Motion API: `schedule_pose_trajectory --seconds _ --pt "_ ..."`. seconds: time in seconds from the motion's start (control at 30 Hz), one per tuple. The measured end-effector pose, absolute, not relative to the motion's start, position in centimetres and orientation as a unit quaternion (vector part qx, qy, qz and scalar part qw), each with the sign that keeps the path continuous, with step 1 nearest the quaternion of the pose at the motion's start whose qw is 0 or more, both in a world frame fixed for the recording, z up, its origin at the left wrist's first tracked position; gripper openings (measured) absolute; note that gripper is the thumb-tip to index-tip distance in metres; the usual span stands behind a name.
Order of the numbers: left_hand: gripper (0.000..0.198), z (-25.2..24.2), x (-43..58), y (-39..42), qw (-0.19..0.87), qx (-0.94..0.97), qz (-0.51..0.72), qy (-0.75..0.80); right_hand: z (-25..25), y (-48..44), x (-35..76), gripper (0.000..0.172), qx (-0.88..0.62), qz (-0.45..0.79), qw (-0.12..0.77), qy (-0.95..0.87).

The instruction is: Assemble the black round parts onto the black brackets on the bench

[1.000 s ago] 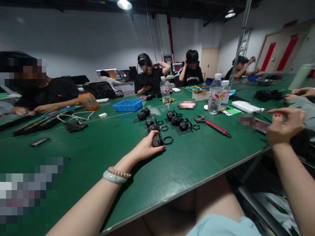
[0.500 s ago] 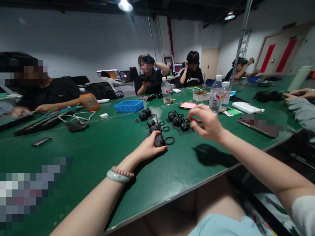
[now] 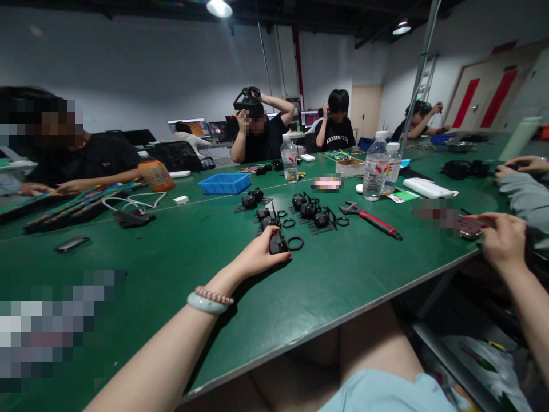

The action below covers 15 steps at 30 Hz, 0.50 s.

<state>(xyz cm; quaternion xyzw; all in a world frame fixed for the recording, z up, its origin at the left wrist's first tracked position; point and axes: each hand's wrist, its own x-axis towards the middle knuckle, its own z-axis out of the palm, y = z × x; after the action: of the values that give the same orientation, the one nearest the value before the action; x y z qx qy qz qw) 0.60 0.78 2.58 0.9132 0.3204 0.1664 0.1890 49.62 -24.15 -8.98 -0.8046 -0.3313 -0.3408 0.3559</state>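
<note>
My left hand (image 3: pixel 262 252) rests on the green table, its fingers and thumb closed around a black plastic part (image 3: pixel 277 242). Just right of that part lies a black ring nut (image 3: pixel 295 244), with more rings beyond it. Several similar black threaded parts (image 3: pixel 309 210) stand and lie in two loose rows past my fingers. At the table's right edge, my right hand (image 3: pixel 506 240) has its fingers closed at the near end of a phone (image 3: pixel 469 230), which is partly blurred out. Between my hands lies an adjustable wrench (image 3: pixel 377 222) with a red and black handle.
Water bottles (image 3: pixel 376 166), a white power bank (image 3: pixel 430 187) and a small open box (image 3: pixel 349 167) stand at the back right. A blue tray (image 3: pixel 224 183) and an orange bottle (image 3: pixel 155 173) are farther left. Co-workers sit around the table; a grey-sleeved arm (image 3: pixel 521 184) is close on the right.
My right hand has swung right, from above the wrench to the phone, uncovering the wrench. My left hand stays on the black part. A person opposite has put on a headset.
</note>
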Motion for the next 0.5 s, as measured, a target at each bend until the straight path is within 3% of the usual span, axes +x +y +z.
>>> schedule_pose_trajectory --seconds 0.17,0.5 --pt "0.061 2.6 0.6 0.8 0.183 0.913 0.169 0.323 -8.9 -23.2 49.2 0.028 -0.801 -0.308 0.329 -0.393" --pt "0.06 2.3 0.6 1.1 0.179 0.915 0.176 0.315 -8.9 -23.5 48.4 0.025 -0.791 -0.369 0.35 -0.341"
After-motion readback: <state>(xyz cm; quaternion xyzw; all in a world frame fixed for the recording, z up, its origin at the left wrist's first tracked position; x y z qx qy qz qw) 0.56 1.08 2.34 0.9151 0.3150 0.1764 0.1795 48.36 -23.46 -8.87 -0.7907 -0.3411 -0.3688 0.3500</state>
